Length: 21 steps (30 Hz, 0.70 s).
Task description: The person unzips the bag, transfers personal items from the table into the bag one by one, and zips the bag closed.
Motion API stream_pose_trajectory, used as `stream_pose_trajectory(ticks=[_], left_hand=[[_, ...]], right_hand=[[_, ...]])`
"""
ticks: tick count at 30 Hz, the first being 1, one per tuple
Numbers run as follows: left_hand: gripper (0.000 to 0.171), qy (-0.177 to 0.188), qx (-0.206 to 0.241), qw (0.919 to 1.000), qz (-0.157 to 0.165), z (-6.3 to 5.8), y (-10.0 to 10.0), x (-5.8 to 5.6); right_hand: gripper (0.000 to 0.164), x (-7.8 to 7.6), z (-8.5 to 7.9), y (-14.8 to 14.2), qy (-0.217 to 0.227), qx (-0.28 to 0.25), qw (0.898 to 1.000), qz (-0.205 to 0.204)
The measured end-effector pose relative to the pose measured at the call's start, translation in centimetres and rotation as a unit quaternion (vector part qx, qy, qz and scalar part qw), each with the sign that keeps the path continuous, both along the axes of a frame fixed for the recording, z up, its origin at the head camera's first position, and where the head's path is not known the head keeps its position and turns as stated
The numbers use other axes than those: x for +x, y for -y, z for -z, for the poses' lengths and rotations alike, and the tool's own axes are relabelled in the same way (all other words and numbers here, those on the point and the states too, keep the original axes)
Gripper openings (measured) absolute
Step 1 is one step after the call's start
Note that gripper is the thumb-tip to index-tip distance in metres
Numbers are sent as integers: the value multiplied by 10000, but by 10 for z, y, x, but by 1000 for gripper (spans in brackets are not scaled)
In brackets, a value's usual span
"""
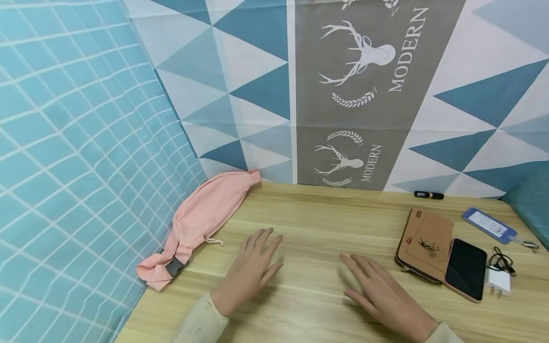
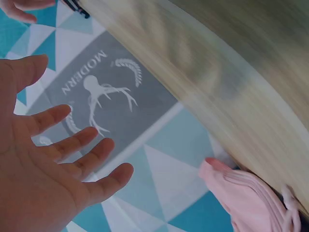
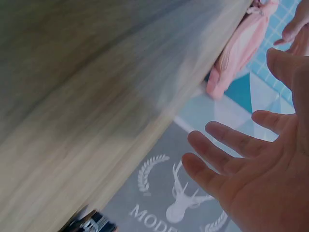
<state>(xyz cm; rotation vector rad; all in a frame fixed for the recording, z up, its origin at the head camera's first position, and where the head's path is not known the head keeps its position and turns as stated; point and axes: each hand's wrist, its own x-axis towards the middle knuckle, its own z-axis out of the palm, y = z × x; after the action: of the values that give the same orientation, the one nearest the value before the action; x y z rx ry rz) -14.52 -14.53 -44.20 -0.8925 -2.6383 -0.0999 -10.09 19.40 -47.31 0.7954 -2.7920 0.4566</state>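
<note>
My left hand (image 1: 249, 271) hovers over the wooden table with fingers spread and nothing in them. To its left, a pink waist bag (image 1: 210, 205) leans at the cloth wall, its strap and dark buckle (image 1: 174, 267) toward the front. My right hand (image 1: 377, 290) is held above the table too, palm down and fingers extended. Nearest to it lies a brown zip pouch (image 1: 429, 243) with a printed figure, and a black-screened phone (image 1: 466, 269) rests against its right edge. In the left wrist view the palm and loosely bent fingers (image 2: 91, 154) hold nothing.
Right of the phone lie a white charger plug (image 1: 499, 280) with a black cable (image 1: 501, 261) and a blue tag (image 1: 491, 225) with a metal clip. A small black tube (image 1: 429, 195) lies at the table's back edge. Patterned cloth (image 1: 257, 95) hangs behind and at left.
</note>
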Motion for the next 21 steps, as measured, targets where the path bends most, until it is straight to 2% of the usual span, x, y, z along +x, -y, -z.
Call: stream_pose_trajectory(ticks=[6, 9, 11, 15, 18, 21], left_hand=[[58, 48, 280, 9991, -310, 5, 23, -1], [55, -74, 581, 9975, -408, 7, 40, -7], [52, -228, 826, 9954, -430, 8, 55, -18], [48, -381, 1167, 9909, -553, 5, 95, -48], [45, -474, 1237, 9866, -952, 3, 127, -69], [50, -420, 1127, 9818, -1473, 2, 155, -83]], right_hand=[[76, -8, -4, 12, -109, 266, 9989, -374], [74, -15, -8, 20, -285, 360, 9972, -593], [74, -21, -10, 26, -456, 384, 9958, -692], [73, -35, -13, 40, -809, 449, 9923, -822], [72, -46, -14, 52, -884, 500, 9902, -963], [72, -59, -16, 65, -870, 534, 9886, -1106]])
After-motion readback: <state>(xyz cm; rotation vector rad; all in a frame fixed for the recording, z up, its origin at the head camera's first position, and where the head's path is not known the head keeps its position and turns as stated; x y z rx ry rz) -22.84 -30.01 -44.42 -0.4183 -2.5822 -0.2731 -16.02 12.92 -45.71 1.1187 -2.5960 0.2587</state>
